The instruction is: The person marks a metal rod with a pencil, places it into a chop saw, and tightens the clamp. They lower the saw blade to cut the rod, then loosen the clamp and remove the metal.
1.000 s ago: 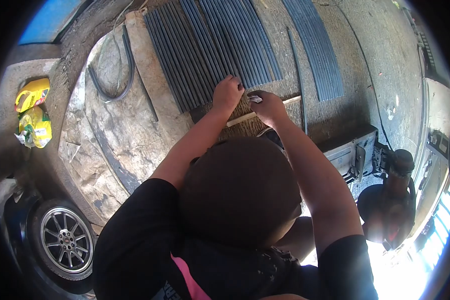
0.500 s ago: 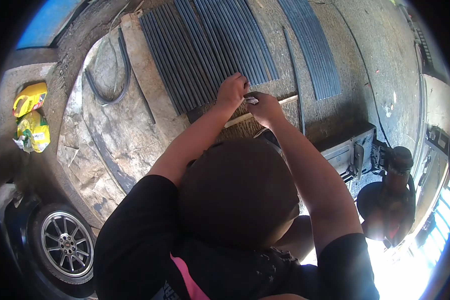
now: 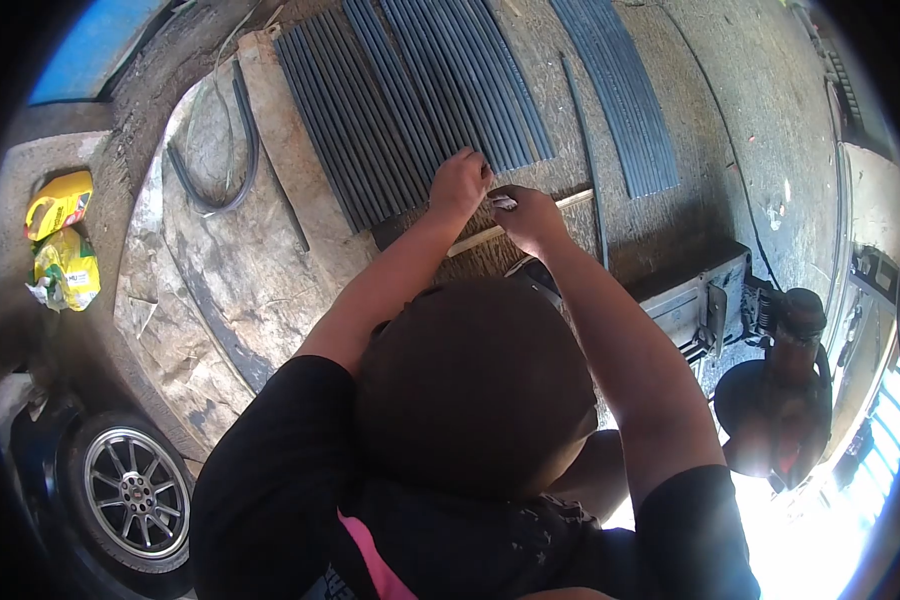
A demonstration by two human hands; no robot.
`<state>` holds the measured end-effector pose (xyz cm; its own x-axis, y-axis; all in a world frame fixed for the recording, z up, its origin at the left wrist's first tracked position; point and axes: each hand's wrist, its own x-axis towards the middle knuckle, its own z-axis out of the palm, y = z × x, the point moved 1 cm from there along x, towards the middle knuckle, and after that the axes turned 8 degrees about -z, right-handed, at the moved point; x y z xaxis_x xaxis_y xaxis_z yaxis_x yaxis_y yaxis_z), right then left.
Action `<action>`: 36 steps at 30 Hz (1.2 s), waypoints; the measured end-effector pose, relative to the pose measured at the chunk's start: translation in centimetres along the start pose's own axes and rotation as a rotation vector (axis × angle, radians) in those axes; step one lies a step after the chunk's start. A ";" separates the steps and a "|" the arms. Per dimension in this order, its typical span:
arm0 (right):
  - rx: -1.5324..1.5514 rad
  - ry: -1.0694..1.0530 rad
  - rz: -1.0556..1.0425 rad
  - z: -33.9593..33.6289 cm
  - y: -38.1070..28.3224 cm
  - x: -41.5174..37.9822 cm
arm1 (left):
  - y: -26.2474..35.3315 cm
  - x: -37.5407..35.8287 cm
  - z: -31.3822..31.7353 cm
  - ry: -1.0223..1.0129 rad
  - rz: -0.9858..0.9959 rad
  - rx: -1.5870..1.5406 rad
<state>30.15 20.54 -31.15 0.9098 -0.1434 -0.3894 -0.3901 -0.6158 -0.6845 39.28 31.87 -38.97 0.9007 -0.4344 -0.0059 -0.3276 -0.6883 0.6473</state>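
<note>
Dark strips (image 3: 400, 100) lie side by side in a wide row on the worn board. My left hand (image 3: 461, 183) is at the lower end of this row, its fingers curled together; what they pinch, if anything, is too small to make out. Just to its right, my right hand (image 3: 530, 216) is closed on a small whitish piece (image 3: 505, 203). Under and beside both hands runs a thin wooden strip (image 3: 480, 238). One single dark strip (image 3: 587, 150) lies to the right of the hands.
A second row of dark strips (image 3: 625, 100) lies further right. A metal vise-like machine (image 3: 695, 300) stands at the lower right. At the left are a bent dark tube (image 3: 247, 150), yellow packages (image 3: 65, 205) and a car wheel (image 3: 137, 492). A dark cap fills the lower middle.
The view has shifted very slightly. Both hands stay almost where they were, the left one close beside the right, with the small whitish piece still in my right hand.
</note>
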 end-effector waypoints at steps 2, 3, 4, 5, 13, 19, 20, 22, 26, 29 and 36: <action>0.017 -0.007 -0.016 0.2 0.3 0.3 | -0.1 0.3 -0.3 0.004 0.006 0.002; 0.030 -0.007 -0.019 0.2 0.4 0.2 | 0.1 0.6 -0.5 -0.006 0.028 -0.003; 0.043 -0.006 -0.019 0.3 0.5 0.1 | 0.2 0.8 -0.6 -0.017 0.050 -0.009; 0.045 -0.006 -0.017 0.3 0.6 0.0 | 0.5 1.1 -0.6 -0.019 0.050 -0.009; 0.073 -0.016 -0.009 0.2 1.5 -0.1 | 1.7 2.2 0.9 -0.156 0.112 0.093; 0.049 -0.014 -0.032 -0.3 1.8 -0.4 | 1.7 1.9 0.5 -0.179 0.055 0.101; 0.052 -0.015 -0.035 -0.3 2.0 -0.5 | 1.6 1.9 0.7 -0.178 0.054 0.105; 0.123 0.007 -0.026 -0.5 2.0 -0.6 | 1.7 1.8 0.5 -0.171 0.037 0.090; 0.082 0.038 0.000 -2.4 2.1 -0.8 | 1.6 1.3 1.0 -0.098 0.022 0.070; 0.040 0.068 -0.022 -4.3 2.3 -1.5 | 2.0 1.4 1.5 -0.036 0.019 0.102; 0.097 0.087 0.074 -4.8 3.6 -3.1 | 3.1 2.0 2.9 0.047 0.044 0.058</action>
<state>26.59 15.09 -29.46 0.8850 -0.2550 -0.3895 -0.4650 -0.5237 -0.7138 39.19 27.18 -39.17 0.8969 -0.4384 0.0584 -0.3822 -0.7018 0.6011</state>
